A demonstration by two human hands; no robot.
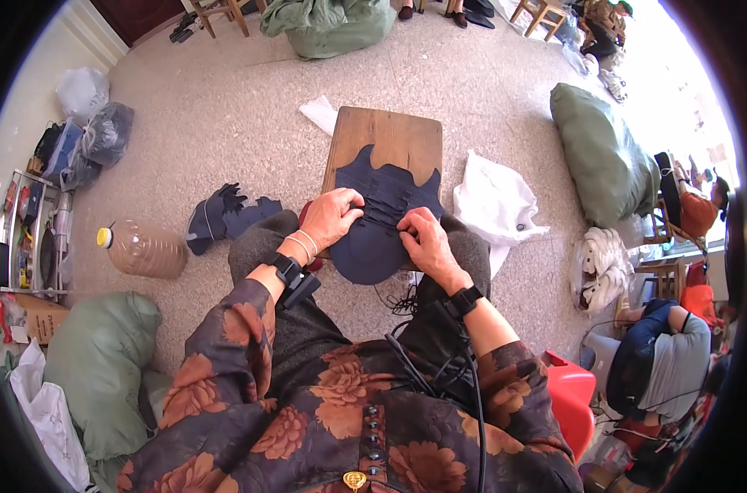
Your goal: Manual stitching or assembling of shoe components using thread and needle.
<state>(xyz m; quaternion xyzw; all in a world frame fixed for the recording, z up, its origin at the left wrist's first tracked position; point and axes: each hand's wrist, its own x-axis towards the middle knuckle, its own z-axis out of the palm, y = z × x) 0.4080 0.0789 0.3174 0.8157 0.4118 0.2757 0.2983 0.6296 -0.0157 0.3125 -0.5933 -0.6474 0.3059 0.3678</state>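
A dark navy cut piece of sheet material [369, 255] lies over the near part of a wooden stool [390, 125] in front of my knees. It has a rounded near end, pointed tabs at the far end, and rows of slits or woven strips across its middle. My left hand [331, 220] pinches the piece's left side, thumb and fingertips together. On the opposite side, my right hand [428, 245] is closed, its fingertips pressed to the piece's edge by the strips. Whether either hand holds a strip is too small to tell.
More navy cut pieces [225, 218] lie on the floor left of my knee, near a large plastic bottle [147, 248]. A white bag [497, 201] is right of the stool. Green sacks [599, 156] stand around, and a red plastic stool [569, 398] is at my right.
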